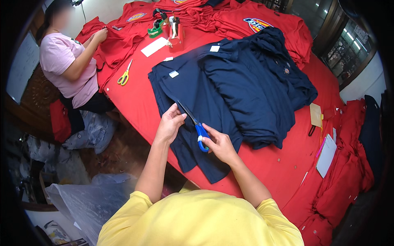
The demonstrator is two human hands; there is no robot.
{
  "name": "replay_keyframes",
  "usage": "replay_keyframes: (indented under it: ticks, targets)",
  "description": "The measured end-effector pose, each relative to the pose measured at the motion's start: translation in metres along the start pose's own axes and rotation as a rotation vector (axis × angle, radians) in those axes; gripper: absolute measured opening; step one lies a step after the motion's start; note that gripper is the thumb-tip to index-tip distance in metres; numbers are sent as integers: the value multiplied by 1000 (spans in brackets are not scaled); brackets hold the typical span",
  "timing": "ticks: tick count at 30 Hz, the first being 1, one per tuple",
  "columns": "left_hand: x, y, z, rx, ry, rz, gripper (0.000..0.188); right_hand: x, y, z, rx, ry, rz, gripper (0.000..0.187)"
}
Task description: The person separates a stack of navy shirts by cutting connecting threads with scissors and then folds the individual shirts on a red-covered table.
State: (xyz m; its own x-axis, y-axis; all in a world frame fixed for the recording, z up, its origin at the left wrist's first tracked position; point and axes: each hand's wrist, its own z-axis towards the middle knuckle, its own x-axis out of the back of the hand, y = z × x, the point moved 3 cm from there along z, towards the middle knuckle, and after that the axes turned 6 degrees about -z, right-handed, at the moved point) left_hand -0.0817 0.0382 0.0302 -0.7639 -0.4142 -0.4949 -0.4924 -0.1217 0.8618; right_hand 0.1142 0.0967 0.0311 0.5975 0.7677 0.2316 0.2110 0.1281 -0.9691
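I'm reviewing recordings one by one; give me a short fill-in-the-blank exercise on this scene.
1. The right hand grips held scissors whose handles are coloured ____.
2. The left hand is nearer to their ____ than to their handles.
3. The loose scissors have ____ handles.
4. They lie on a tabletop coloured ____.

Missing words: blue; blades; yellow; red.

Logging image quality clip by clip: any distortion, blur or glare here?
Head view: dark fisheye rim; window frame bowed at upper right, bright streaks on its glass; co-worker's face blurred; left hand, right hand and blue-handled scissors fairly clear.
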Motion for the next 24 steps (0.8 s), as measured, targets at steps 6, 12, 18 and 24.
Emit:
replay_keyframes:
  ticks: [6, 12, 18, 24]
  targets:
    - [-5, 5, 0, 53, -34, 40, 56, 2, 1, 13, -33, 15, 39, 46]
    - [-3, 7, 0, 80, -14, 33, 67, 0, -6, 16, -15, 0, -15, 45]
    - [4, 6, 3, 114, -69, 58, 74, 2, 4, 32, -26, -70, 111, 43]
    - [3, 9, 0, 141, -59, 61, 89, 0, 6, 33, -72, -121, 230, 44]
